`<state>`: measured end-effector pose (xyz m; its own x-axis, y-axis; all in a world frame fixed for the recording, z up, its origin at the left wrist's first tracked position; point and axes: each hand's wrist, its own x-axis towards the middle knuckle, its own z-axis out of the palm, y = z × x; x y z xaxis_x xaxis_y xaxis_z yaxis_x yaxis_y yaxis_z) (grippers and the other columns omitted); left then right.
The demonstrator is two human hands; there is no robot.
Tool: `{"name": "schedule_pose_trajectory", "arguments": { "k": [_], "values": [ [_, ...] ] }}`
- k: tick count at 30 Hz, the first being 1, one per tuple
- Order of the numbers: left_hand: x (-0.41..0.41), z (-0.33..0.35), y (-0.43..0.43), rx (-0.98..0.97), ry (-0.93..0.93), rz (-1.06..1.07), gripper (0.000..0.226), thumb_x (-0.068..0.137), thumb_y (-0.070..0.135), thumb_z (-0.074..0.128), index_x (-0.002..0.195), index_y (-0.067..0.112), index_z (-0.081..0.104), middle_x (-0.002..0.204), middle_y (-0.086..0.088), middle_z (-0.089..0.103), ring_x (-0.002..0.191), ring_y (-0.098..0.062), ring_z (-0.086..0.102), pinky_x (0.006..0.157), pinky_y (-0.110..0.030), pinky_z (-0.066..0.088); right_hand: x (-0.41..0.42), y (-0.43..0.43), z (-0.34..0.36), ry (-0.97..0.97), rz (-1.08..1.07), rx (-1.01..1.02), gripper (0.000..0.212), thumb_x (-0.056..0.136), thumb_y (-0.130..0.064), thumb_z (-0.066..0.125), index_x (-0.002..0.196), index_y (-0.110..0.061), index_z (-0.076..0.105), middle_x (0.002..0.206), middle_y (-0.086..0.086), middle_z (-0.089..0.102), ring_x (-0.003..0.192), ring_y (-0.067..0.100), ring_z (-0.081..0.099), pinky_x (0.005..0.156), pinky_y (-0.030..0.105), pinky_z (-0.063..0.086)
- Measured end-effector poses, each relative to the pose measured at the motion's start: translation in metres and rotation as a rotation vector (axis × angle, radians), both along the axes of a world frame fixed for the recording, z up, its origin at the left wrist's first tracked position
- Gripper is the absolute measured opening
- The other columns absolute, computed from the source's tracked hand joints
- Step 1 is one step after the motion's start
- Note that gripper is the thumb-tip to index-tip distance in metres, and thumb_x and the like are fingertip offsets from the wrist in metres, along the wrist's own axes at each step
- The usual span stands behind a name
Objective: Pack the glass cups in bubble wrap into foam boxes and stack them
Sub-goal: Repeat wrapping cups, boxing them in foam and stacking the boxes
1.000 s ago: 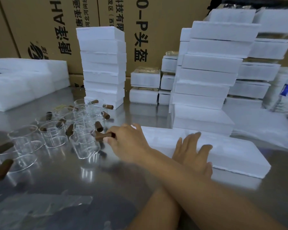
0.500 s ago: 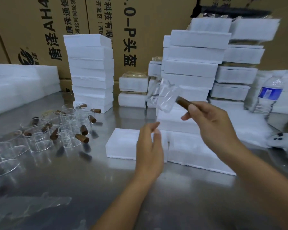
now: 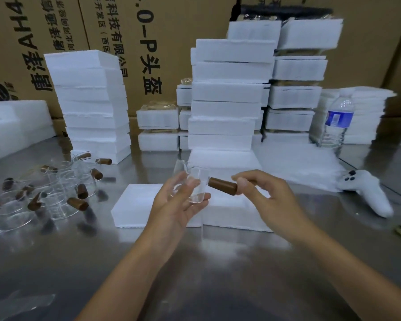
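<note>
Glass cup point(image 3: 193, 185) held over the foam box point(image 3: 134, 205) on the steel surface point(image 3: 218, 262): left hand point(image 3: 174, 205) fingers curl around its body; right hand point(image 3: 266, 195) fingers pinch its brown handle point(image 3: 222, 186).

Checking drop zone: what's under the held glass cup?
Left hand holds the glass cup; right hand pinches its brown handle. Foam boxes lie below, their middle hidden by the hands.

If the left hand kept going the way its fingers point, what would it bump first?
The glass cup: the left hand seems to cradle it. Behind that, probably the foam box stack, though depth is unclear.
</note>
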<state>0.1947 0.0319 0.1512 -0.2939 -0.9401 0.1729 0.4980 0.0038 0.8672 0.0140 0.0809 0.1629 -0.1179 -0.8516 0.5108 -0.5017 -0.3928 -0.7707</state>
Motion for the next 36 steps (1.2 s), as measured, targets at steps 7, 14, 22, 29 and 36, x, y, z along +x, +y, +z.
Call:
{"name": "schedule_pose_trajectory", "arguments": {
  "k": [7,14,22,29,36],
  "values": [
    [0.005,-0.001,-0.007,0.039,0.145,0.013,0.057,0.065,0.032,0.071,0.117,0.014,0.059,0.113,-0.013,0.065,0.089,-0.031,0.071,0.07,-0.029,0.058,-0.083,-0.042,-0.016,-0.11,-0.431,-0.081,0.022,0.088,-0.011,0.06,0.082,-0.032,0.061,0.084,-0.012,0.063,0.08,0.0,0.057,0.067,0.002,0.037],
    [0.004,0.001,-0.007,0.019,0.123,0.026,0.097,0.034,0.046,0.095,0.118,0.015,0.059,0.106,-0.009,0.07,0.094,-0.032,0.07,0.072,-0.031,0.058,-0.142,-0.066,-0.051,0.277,-0.435,0.298,0.053,0.089,-0.011,0.057,0.138,-0.024,0.042,0.146,0.0,0.039,0.137,0.019,0.03,0.11,0.032,0.026],
    [0.001,0.001,-0.006,0.004,0.072,0.032,0.106,0.024,0.051,0.094,0.117,0.015,0.059,0.098,-0.006,0.072,0.092,-0.032,0.07,0.068,-0.028,0.058,-0.136,-0.081,-0.048,0.788,-0.826,0.278,0.038,0.089,-0.027,0.057,0.127,-0.027,0.051,0.115,-0.003,0.064,0.118,0.021,0.046,0.099,0.04,0.03],
    [0.0,0.004,-0.001,0.015,0.063,0.05,0.11,0.02,0.053,0.094,0.117,0.013,0.059,0.1,-0.007,0.069,0.089,-0.032,0.071,0.068,-0.028,0.058,-0.133,-0.079,-0.047,0.906,-0.91,0.214,0.02,0.093,-0.024,0.048,0.105,-0.027,0.064,0.102,-0.005,0.066,0.114,0.019,0.046,0.098,0.036,0.024],
    [0.0,0.001,-0.002,0.002,0.038,0.047,0.103,0.024,0.053,0.094,0.114,0.014,0.061,0.102,-0.006,0.069,0.092,-0.031,0.07,0.07,-0.028,0.057,-0.131,-0.08,-0.046,0.906,-0.848,0.236,0.026,0.095,-0.027,0.049,0.118,-0.026,0.06,0.121,-0.002,0.062,0.132,0.017,0.036,0.11,0.04,0.012]
  ]
}}
